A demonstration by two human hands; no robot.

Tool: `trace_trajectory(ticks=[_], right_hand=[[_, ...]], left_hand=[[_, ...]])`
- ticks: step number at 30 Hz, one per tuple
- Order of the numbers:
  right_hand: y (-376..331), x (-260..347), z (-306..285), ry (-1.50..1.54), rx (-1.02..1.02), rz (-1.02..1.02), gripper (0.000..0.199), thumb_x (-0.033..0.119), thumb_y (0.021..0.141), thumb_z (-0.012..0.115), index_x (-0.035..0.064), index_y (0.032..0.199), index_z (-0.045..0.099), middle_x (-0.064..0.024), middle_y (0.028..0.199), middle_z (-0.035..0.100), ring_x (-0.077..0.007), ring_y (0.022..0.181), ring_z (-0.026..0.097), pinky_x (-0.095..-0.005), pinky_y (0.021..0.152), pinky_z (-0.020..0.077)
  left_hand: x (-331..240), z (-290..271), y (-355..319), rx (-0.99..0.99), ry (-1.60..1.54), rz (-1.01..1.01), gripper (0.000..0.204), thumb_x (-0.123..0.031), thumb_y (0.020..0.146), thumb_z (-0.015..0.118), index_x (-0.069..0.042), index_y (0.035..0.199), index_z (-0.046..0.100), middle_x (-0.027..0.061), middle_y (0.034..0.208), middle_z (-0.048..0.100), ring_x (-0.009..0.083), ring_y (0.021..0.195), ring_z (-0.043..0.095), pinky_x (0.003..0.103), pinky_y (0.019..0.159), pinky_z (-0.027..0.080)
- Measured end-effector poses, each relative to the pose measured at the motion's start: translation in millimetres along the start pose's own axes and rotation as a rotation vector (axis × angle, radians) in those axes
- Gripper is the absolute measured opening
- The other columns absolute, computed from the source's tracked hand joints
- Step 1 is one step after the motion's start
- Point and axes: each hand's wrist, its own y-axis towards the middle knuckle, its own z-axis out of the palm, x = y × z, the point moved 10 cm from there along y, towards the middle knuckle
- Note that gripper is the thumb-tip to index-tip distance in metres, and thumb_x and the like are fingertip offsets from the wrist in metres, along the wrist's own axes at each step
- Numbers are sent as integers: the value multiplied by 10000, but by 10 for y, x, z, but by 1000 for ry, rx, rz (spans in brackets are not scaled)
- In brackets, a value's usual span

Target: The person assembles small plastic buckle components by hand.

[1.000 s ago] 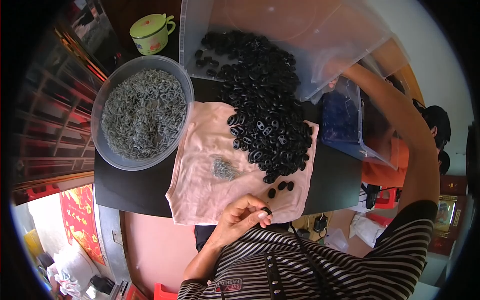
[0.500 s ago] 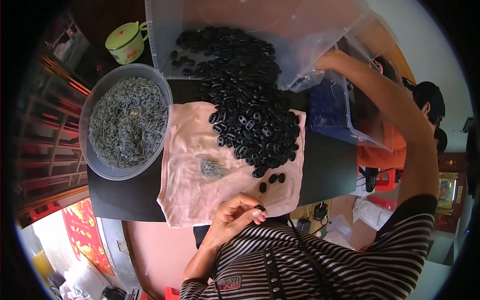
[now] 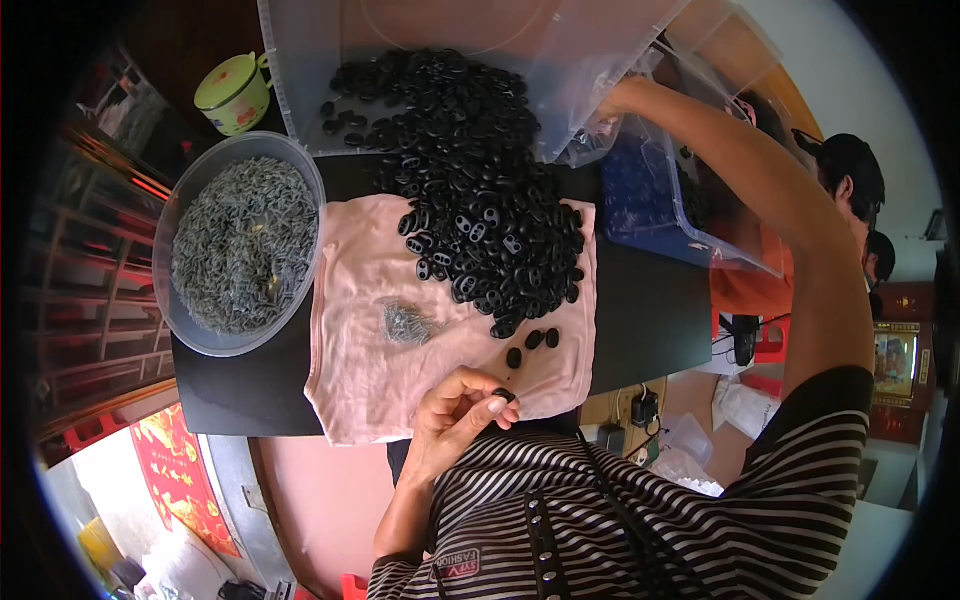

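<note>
Near the table's front edge, my left hand (image 3: pixel 450 418) pinches a small black oval plastic piece (image 3: pixel 504 395) between thumb and fingertips. My right arm stretches far out to the right, and my right hand (image 3: pixel 618 102) is at the clear plastic by the blue-based bin (image 3: pixel 650 215); its fingers are blurred and partly hidden. A big heap of similar black oval pieces (image 3: pixel 490 240), some showing two holes, spills from a clear tub (image 3: pixel 300 110) onto a pink cloth (image 3: pixel 345 270). Beside the heap lies a small pile of thin metal springs (image 3: pixel 407 322). Several loose black pieces (image 3: pixel 533 340) lie nearer me.
On the left stands a round clear bowl (image 3: pixel 165 270) full of small grey metal parts. Behind it is a green lidded mug (image 3: pixel 235 95). The cloth covers part of a dark table (image 3: pixel 650 320). A person in a black cap (image 3: pixel 850 165) is at the far right.
The view has shifted slightly, so the table things sit a little farther left and up. My left hand still holds the black piece; my right hand remains by the bin.
</note>
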Motion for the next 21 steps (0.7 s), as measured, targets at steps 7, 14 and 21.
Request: trace_trajectory(ticks=[7, 14, 21], right_hand=[[188, -856, -159, 142, -72, -70, 264, 124, 788, 602, 89, 1046, 643, -102, 898, 649, -199, 757, 602, -354, 588, 480], [-722, 455, -647, -533, -347, -175, 394, 193, 804, 616, 197, 1197, 589, -95, 1157, 607, -218, 976, 609, -364, 756, 487], [-365, 28, -671, -447, -261, -210, 355, 170, 744, 666, 129, 1096, 645, -97, 889, 684, -232, 819, 660, -388, 637, 521]], left_hand=[[22, 100, 72, 62, 0, -14, 110, -50, 910, 537, 23, 991, 527, 122, 883, 631, 157, 781, 618, 268, 693, 517], [-14, 9, -10, -9, 33, 10, 113, -60, 910, 540, 22, 988, 532, 115, 869, 634, 155, 772, 619, 265, 689, 515], [1, 25, 18, -9, 57, 24, 109, -73, 913, 539, 16, 977, 533, 110, 867, 634, 150, 765, 619, 266, 687, 519]])
